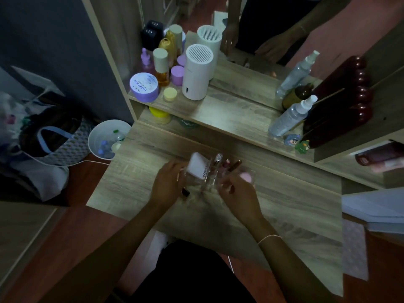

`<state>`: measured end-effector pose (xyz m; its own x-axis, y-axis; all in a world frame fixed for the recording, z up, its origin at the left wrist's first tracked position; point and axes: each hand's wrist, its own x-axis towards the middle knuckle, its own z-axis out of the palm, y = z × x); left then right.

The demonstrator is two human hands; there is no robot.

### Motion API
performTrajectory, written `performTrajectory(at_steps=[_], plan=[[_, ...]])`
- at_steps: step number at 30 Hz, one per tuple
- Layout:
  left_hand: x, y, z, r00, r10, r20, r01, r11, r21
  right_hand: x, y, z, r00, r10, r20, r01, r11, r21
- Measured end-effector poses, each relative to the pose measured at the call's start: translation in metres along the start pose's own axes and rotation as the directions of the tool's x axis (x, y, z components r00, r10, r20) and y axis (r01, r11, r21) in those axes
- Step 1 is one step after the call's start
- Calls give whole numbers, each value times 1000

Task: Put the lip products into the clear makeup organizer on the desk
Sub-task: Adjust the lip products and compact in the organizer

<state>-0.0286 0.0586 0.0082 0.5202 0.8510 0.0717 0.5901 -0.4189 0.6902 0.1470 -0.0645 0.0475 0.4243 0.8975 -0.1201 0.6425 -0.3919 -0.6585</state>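
Note:
The clear makeup organizer (208,182) stands on the wooden desk (284,206) in front of me. It holds a white box (198,168) and three upright lip products (227,163). A pink round item (247,177) sits at its right end. My left hand (168,185) grips the organizer's left side with curled fingers. A dark lip product (185,192) lies on the desk by that thumb. My right hand (239,192) is at the organizer's front right, fingers bent; blur hides whether it holds anything.
The raised shelf behind carries a white cylinder device (196,75), a purple jar (144,86), bottles, two spray bottles (288,117) and small figurines (302,146). A mirror stands behind. A white bin (105,138) and bags sit on the floor at left.

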Motion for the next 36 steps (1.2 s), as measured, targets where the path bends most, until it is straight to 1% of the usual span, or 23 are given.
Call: performTrajectory(at_steps=[2, 4, 6, 7, 10, 12, 14, 17, 19, 23, 26, 30, 32, 34, 36], plan=[[-6, -18, -6, 1000, 7, -21, -5, 995, 96, -3, -5, 20, 989, -39, 143, 44, 999, -30], [-13, -35, -8, 1000, 23, 10, -25, 985, 173, -2, -11, 42, 964, -75, 254, 109, 987, -119], [-21, -49, -9, 996, 31, 79, -50, 967, 250, 0, -20, 60, 943, -115, 312, 161, 978, -129], [-24, -55, -9, 993, 31, 118, -64, 956, 287, 0, -24, 67, 942, -129, 311, 173, 978, -118], [-31, -67, -7, 973, 38, 229, -125, 918, 377, 3, -33, 86, 955, -158, 251, 197, 970, -139], [-34, -75, -4, 957, 26, 290, -153, 893, 422, 7, -36, 96, 963, -121, 241, 171, 965, -197], [-37, -82, 0, 939, -10, 344, -152, 884, 442, 11, -37, 105, 967, -99, 235, 157, 957, -243], [-40, -89, 4, 923, -47, 382, -145, 877, 458, 17, -35, 116, 963, -94, 254, 178, 926, -334], [-41, -90, 4, 919, -51, 390, -149, 873, 465, 19, -33, 120, 966, -62, 252, 151, 925, -349], [-41, -90, 6, 913, -76, 401, -135, 871, 472, 12, -30, 116, 979, -22, 204, 76, 963, -258], [-42, -89, 8, 916, -76, 393, -123, 881, 457, -3, -25, 102, 986, 60, 156, -38, 989, -141], [-40, -79, 12, 925, 1, 380, -168, 898, 407, -18, -15, 71, 977, 186, 102, -184, 982, -34], [-38, -72, 17, 923, 43, 383, -206, 895, 396, -19, -13, 55, 971, 239, 28, -239, 971, 26], [-36, -67, 20, 915, 80, 395, -244, 890, 384, -17, -10, 42, 975, 211, -72, -207, 977, 53], [-35, -63, 23, 903, 119, 413, -288, 882, 374, -11, -7, 30, 971, 182, -153, -177, 983, 45]])
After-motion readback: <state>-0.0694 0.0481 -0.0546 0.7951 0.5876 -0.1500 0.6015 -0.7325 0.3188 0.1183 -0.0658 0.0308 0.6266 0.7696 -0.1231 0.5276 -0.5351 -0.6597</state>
